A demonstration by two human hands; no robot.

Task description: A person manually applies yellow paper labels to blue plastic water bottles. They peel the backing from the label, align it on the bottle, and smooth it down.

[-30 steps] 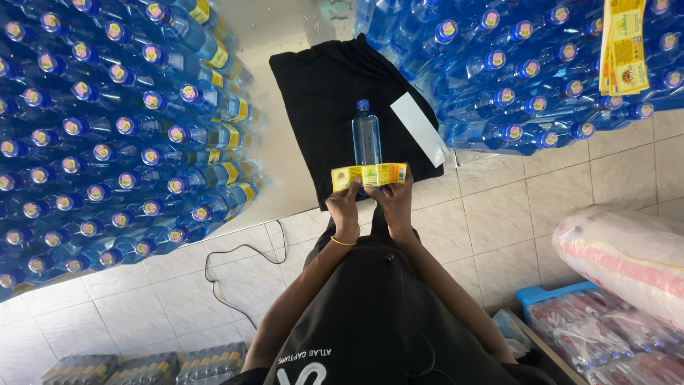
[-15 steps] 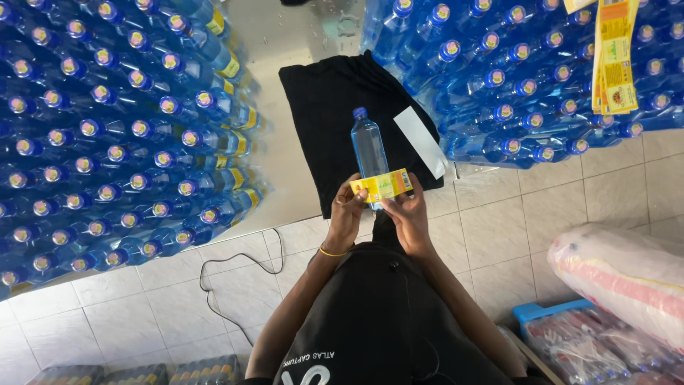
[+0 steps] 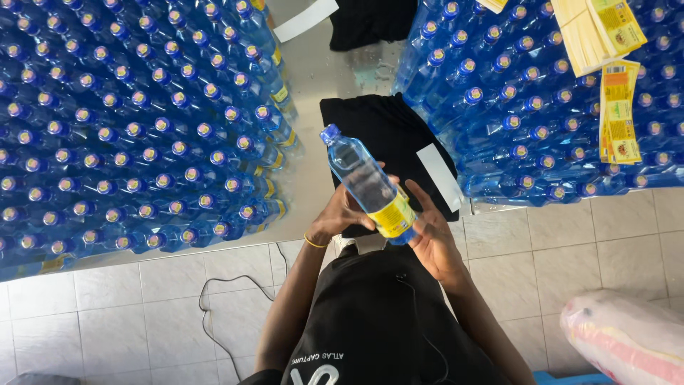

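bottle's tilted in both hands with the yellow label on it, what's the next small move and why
Probably press the yellow label flat around the bottle with the right hand while the left hand steadies it. The label already sits on the lower body and both hands are at it, so smoothing looks closest. Whether its edge is fully stuck cannot be told.

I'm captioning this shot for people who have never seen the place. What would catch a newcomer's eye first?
First, the blue-capped bottles massed in rows on the left and again at upper right. Next, at centre, the single clear bottle with a yellow label, tilted and held between the left hand and right hand above a black cloth. Yellow label strips lie on the right-hand bottles.
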